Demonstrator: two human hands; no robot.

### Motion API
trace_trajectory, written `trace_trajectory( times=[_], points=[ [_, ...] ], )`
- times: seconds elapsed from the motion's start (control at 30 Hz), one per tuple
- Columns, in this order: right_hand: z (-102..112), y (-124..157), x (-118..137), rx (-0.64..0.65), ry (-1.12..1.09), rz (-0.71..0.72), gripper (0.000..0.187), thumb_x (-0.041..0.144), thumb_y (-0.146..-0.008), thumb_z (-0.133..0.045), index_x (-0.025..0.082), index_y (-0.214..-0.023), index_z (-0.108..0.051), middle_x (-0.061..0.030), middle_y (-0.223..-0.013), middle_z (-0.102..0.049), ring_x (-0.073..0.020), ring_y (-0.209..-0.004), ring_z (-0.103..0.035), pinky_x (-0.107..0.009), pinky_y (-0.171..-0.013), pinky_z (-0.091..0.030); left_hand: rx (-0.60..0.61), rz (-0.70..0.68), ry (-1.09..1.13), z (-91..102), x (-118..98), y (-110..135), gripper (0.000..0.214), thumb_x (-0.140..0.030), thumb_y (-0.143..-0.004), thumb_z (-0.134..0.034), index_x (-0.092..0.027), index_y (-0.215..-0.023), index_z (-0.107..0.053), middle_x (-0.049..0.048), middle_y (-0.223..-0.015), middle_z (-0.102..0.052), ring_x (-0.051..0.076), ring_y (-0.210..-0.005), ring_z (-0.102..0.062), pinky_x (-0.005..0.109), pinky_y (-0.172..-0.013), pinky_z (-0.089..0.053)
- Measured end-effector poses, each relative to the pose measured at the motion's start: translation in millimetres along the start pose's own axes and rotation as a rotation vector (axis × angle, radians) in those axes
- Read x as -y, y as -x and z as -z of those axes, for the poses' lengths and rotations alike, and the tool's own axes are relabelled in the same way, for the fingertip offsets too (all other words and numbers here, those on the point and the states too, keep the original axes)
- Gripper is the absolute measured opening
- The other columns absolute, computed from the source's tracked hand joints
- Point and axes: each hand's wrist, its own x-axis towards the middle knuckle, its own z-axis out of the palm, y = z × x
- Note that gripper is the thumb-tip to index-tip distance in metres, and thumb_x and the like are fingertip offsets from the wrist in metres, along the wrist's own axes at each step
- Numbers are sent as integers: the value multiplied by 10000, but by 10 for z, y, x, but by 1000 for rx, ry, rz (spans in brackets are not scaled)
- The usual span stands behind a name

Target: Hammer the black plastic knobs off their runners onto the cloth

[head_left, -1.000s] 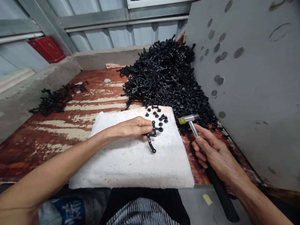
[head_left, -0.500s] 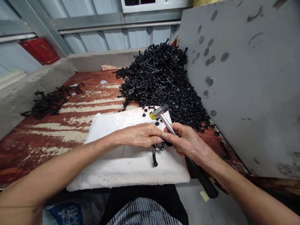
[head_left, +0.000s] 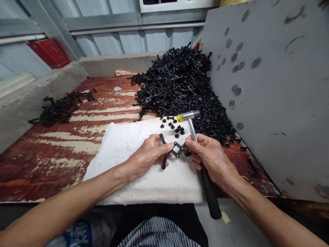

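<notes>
A small black linked plastic part (head_left: pixel 174 150) is held just above a white pad (head_left: pixel 133 161) between both hands. My left hand (head_left: pixel 147 156) pinches its left end, fingers closed on it. My right hand (head_left: pixel 210 157) pinches the part's right end and also grips a small hammer (head_left: pixel 196 142) by its black handle. The hammer's silver head with a yellow tip points up and left. Several loose black studs (head_left: pixel 173 126) lie on the pad just beyond the hands.
A big heap of black plastic parts (head_left: pixel 180 82) is piled behind the pad against a grey board (head_left: pixel 277 96) on the right. A smaller black pile (head_left: pixel 61 108) lies at the left on the worn red table (head_left: pixel 51 151). A concrete ledge runs behind.
My right hand with the hammer came in from the right and met the left hand at the part. The part was lifted and spread open between both hands.
</notes>
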Motion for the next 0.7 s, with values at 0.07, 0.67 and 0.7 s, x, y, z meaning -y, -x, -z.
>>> trace_trajectory(
  times=[0.07, 0.67, 0.7],
  points=[
    [-12, -13, -13, 1, -10, 15, 273, 396, -683, -685, 198, -693, -497, 97, -510, -426, -33, -358, -286, -172, -309, -241, 18, 83, 63, -81, -26, 1, 198, -205, -806, -658, -151, -889, -486, 24, -801, -594, 119, -639, -602, 230, -480, -478],
    [533, 43, -259, -169, -80, -46, 352, 404, -611, -779, 190, -732, -526, 61, -578, -544, -16, -342, -307, -149, -283, -249, -106, 91, -136, -16, -225, -464, 246, -99, -879, -549, -140, -650, -470, 27, -548, -599, -21, -309, -239, 155, -327, -107],
    [540, 41, -266, -171, -94, -52, 355, 401, -604, -783, 190, -738, -532, 62, -575, -543, -16, -340, -306, -149, -281, -247, -112, 96, -134, -17, -228, -469, 248, -97, -878, -550, -139, -647, -469, 29, -550, -600, -21, -311, -246, 152, -328, -109]
  ],
)
